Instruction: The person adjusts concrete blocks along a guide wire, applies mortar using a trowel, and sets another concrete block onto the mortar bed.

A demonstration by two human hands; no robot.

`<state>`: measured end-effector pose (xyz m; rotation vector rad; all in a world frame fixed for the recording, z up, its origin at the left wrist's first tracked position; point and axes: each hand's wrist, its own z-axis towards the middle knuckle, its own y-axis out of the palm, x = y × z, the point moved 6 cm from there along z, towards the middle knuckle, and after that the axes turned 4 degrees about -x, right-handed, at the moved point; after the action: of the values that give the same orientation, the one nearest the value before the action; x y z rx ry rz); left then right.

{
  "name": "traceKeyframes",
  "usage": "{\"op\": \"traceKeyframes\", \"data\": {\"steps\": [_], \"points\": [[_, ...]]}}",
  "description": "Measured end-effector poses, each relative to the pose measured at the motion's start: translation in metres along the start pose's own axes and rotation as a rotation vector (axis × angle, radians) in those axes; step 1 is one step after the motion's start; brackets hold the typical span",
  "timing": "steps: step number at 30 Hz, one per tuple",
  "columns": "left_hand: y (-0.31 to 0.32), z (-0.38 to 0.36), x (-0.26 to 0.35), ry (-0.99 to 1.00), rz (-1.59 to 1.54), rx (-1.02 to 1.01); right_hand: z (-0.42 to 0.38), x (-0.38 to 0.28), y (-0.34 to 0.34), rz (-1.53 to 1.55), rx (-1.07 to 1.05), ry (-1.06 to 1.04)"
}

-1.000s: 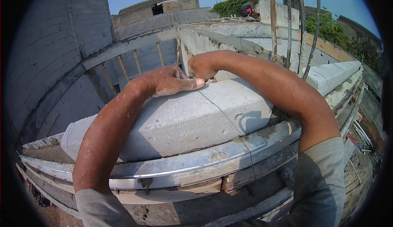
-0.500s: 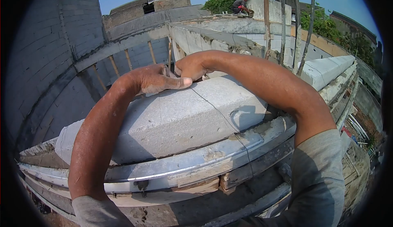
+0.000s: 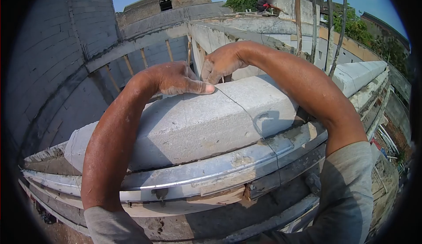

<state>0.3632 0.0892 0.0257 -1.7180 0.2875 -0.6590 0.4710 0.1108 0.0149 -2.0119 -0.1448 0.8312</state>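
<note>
A pale lightweight concrete block (image 3: 211,125) lies along the top of the wall in front of me. A thin wire (image 3: 248,113) runs over its top and down its near face, past the metal-edged board (image 3: 193,173) below. My left hand (image 3: 178,79) grips the block's far edge, its thumb flat on top beside the wire and its other fingers mostly hidden behind. Close to it, my right hand (image 3: 222,63) is closed at the far edge. Whatever the right fingers hold is too hidden to make out.
Another pale block (image 3: 360,74) continues the row to the right. Several upright poles (image 3: 313,24) stand beyond the gap. A tall grey block wall (image 3: 57,46) rises at left. In the distance a person (image 3: 265,4) crouches on a wall top.
The view has shifted, so the scene sits slightly right and higher. My right hand has turned and lifted a little at the far edge. My left hand keeps its place on the block.
</note>
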Motion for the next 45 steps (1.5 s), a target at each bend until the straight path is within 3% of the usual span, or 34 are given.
{"op": "traceKeyframes", "data": {"steps": [4,8,11,17,20,26,32,35,38,45], "points": [[0.005,0.009,-0.002,0.005,0.016,0.038,0.0,0.004,-0.004,0.034,-0.001,0.008],[0.01,0.008,-0.01,0.02,-0.186,-0.093,0.001,0.019,-0.01,0.073,0.007,0.03],[0.015,0.023,-0.037,-0.084,-0.223,-0.087,-0.005,0.015,-0.011,0.06,0.063,0.061],[0.011,0.012,-0.025,-0.027,-0.217,-0.168,-0.009,0.015,-0.009,0.084,0.147,0.064],[0.004,0.0,-0.019,-0.061,-0.159,-0.037,-0.007,0.017,-0.01,0.097,0.177,0.064],[0.006,0.003,-0.024,-0.072,-0.091,0.035,-0.007,0.022,-0.012,0.111,0.102,0.12],[0.008,-0.003,-0.014,-0.105,-0.078,-0.064,0.006,0.054,-0.005,-0.009,-0.081,0.311],[0.007,0.006,-0.017,-0.109,-0.003,0.035,0.012,0.057,-0.012,-0.119,-0.059,0.352],[0.009,0.0,-0.003,-0.035,-0.047,-0.095,0.014,0.052,-0.013,-0.24,-0.092,0.391],[0.009,0.019,-0.003,0.069,-0.074,-0.085,0.021,0.046,-0.019,-0.43,-0.01,0.401]]}}
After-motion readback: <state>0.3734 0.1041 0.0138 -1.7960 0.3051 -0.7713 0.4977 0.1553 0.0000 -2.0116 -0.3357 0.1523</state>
